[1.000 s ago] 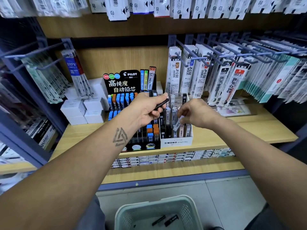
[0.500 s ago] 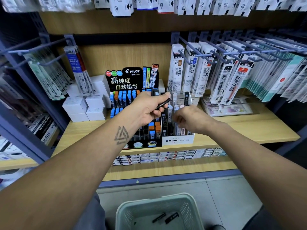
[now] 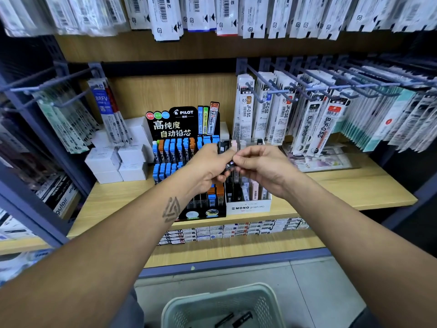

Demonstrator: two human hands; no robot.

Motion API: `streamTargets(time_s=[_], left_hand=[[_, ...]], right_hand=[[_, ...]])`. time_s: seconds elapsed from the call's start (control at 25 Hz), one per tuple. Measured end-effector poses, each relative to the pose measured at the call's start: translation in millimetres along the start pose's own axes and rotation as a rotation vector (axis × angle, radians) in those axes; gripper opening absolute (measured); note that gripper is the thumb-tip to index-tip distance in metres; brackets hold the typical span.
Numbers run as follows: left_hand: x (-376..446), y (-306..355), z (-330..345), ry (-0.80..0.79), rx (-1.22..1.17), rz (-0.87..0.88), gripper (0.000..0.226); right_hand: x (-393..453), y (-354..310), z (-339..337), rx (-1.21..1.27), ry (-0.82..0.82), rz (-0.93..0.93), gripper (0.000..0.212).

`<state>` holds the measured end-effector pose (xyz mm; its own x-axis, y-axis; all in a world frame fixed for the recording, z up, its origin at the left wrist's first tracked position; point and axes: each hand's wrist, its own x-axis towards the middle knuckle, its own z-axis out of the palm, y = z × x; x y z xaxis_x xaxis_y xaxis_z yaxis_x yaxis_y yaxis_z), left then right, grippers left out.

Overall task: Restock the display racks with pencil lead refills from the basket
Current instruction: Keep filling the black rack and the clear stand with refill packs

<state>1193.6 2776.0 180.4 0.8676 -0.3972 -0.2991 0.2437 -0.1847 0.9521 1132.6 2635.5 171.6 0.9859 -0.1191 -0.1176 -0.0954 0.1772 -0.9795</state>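
Both hands meet just above the white cardboard MONO display rack [image 3: 248, 206]. My left hand [image 3: 208, 169] grips black plastic lead refill cases [image 3: 222, 147]; my right hand [image 3: 262, 165] pinches one case's end [image 3: 230, 165]. Advice: draw it out straight, then seat it upright in a rack slot. Two more black cases [image 3: 236, 318] lie in the pale green plastic basket [image 3: 203, 304], below the rack.

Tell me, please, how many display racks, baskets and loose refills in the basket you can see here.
Display racks: 2, the PILOT rack and the MONO rack
basket: 1
refills lying in it: 2, both black and partly cut off by the frame edge
Total: 5
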Motion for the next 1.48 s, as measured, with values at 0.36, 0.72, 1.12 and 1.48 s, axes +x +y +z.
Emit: streamTargets(time_s=[0.36, 0.72, 1.12, 1.48], left_hand=[[-7, 12, -26, -0.062, -0.134, -0.154, 0.009], [-7, 18, -14, -0.036, 0.028, -0.012, 0.027], [-12, 28, -32, -0.082, -0.379, -0.092, 0.016], [1, 27, -21, -0.066, -0.379, -0.07, 0.018]], right_hand=[[3, 1, -15, -0.013, 0.067, -0.027, 0.015], [7, 1, -4, -0.49, 0.096, -0.168, 0.011], [17, -10, -29, -0.74, 0.223, -0.3, 0.023], [34, -26, -53, -0.848, 0.315, -0.355, 0.02]])
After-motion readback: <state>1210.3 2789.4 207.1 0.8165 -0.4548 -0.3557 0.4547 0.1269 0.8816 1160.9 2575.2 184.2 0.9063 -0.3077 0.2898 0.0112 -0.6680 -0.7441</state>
